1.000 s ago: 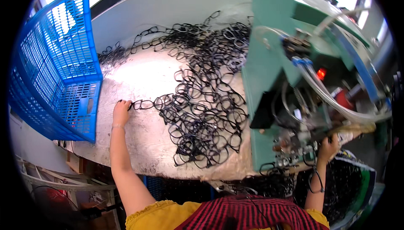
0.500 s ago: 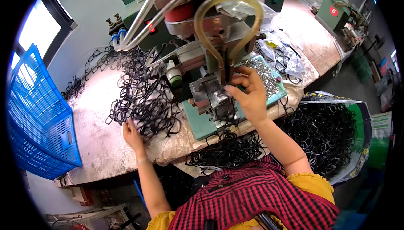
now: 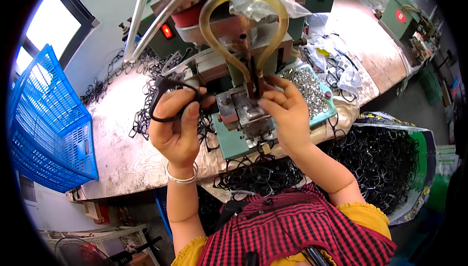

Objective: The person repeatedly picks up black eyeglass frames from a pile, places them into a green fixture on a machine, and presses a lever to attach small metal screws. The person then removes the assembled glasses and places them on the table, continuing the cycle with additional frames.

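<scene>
My left hand (image 3: 175, 132) is raised just left of the machine, thumb and fingers closed on a thin black looped piece like an eyeglass frame (image 3: 155, 112). At the bench machine's metal fixture (image 3: 251, 112), my right hand (image 3: 292, 117) is bent in, thumb and fingertips drawn together beside the upright electrodes (image 3: 254, 85). Anything between those fingertips is too small or hidden to make out. A loose pile of similar black frames (image 3: 141, 120) lies on the bench behind my left hand, partly covered by it.
A turquoise tray of small metal parts (image 3: 307, 88) sits right of the fixture. A yellowish hose (image 3: 209, 10) arches above it. More black frames (image 3: 258, 176) lie at the bench's front edge; others fill a large sack (image 3: 385, 163) at right. A blue basket (image 3: 53, 129) stands left.
My left hand has come up and right from the pile of black frames to beside the fixture, now with a black frame in it. My right hand stays at the fixture.
</scene>
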### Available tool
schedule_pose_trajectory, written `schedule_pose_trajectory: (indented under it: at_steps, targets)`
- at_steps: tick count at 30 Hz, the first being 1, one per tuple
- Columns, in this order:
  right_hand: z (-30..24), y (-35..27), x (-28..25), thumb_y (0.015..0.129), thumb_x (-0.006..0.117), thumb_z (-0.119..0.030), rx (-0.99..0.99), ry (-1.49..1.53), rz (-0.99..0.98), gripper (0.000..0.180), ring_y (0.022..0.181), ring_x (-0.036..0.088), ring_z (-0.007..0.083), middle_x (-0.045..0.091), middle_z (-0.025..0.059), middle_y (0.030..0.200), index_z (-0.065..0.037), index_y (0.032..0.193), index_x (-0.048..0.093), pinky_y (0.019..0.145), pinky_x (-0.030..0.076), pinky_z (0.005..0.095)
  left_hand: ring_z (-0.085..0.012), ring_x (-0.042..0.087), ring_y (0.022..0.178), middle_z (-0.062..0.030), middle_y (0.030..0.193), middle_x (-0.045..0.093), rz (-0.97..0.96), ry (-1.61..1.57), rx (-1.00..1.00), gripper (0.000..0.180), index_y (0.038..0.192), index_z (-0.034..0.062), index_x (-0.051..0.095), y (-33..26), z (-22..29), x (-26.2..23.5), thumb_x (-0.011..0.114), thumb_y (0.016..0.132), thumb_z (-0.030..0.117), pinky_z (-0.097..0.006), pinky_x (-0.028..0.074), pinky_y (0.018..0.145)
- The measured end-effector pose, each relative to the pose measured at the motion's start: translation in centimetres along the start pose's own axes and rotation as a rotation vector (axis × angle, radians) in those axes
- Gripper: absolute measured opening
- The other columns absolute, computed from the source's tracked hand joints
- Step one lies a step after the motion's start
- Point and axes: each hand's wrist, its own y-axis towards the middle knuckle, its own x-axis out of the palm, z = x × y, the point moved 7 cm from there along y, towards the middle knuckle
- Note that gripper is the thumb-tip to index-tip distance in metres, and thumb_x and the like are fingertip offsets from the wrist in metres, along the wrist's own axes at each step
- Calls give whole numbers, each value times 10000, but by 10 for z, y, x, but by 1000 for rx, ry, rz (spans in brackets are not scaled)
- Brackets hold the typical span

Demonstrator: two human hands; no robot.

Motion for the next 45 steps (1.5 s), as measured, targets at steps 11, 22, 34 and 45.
schedule_pose_trajectory:
  at_steps: [11, 22, 34, 45]
  targets:
    - [9, 34, -125, 793, 767, -196, -397, -1498, 59, 280, 1306, 509, 374, 629, 227, 1264, -84, 1048, 738, 1096, 403, 462, -266, 681, 891, -53, 1024, 752, -488, 378, 273, 200, 954, 109, 776, -65, -4, 66, 784, 760, 64, -466, 501, 965]
    - [14, 35, -140, 782, 756, -128, -570, -1325, 150, 140, 1189, 600, 363, 689, 192, 1160, -37, 889, 749, 1039, 455, 435, -345, 668, 1035, -90, 1113, 736, -548, 393, 164, 240, 1012, 72, 749, -75, -2, 68, 776, 774, 52, -476, 495, 985]
    - [15, 50, -137, 872, 676, -129, -580, -1287, 167, 158, 1011, 672, 319, 720, 153, 1061, -30, 979, 739, 908, 512, 384, -324, 545, 1164, -123, 1366, 567, -1293, 659, -154, 372, 1091, 132, 740, -312, -73, 191, 691, 835, 398, -552, 350, 1094]
    - [6, 49, -125, 855, 739, -112, -558, -1068, 205, 124, 848, 687, 267, 729, 124, 902, -45, 957, 764, 800, 519, 338, -353, 662, 987, -48, 1359, 588, -1303, 801, -658, 351, 1018, 154, 765, -286, -16, -21, 670, 888, 465, -482, 514, 883]
